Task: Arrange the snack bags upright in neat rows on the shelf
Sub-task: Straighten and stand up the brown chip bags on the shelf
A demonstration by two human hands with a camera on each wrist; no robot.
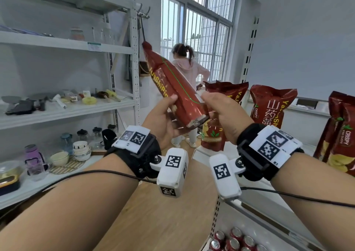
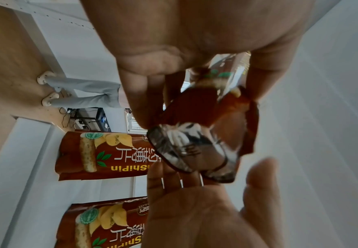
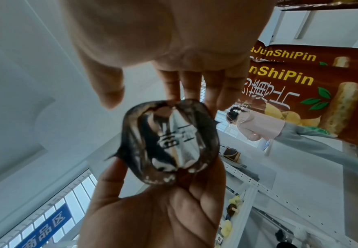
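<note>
The bag [image 1: 173,85], dark red with yellow lettering, is held in the air between both hands, tilted with its top leaning up and to the left and its sealed bottom end toward the person. The left hand [image 1: 163,122] grasps its lower part from the left, thumb on the front face, fingers curled under it. The right hand [image 1: 223,114] grips the same end from the right, fingers pressed on the bag's edge. In the wrist views the bag's folded bottom [image 3: 169,142] sits pinched between the two hands. Behind them, more bags [image 1: 269,106] of the same kind stand upright on the white shelf [image 1: 203,151] at the right. Red cans [image 1: 233,240] sit on a lower level. A person in pink [image 1: 189,68] stands by the window.
</note>
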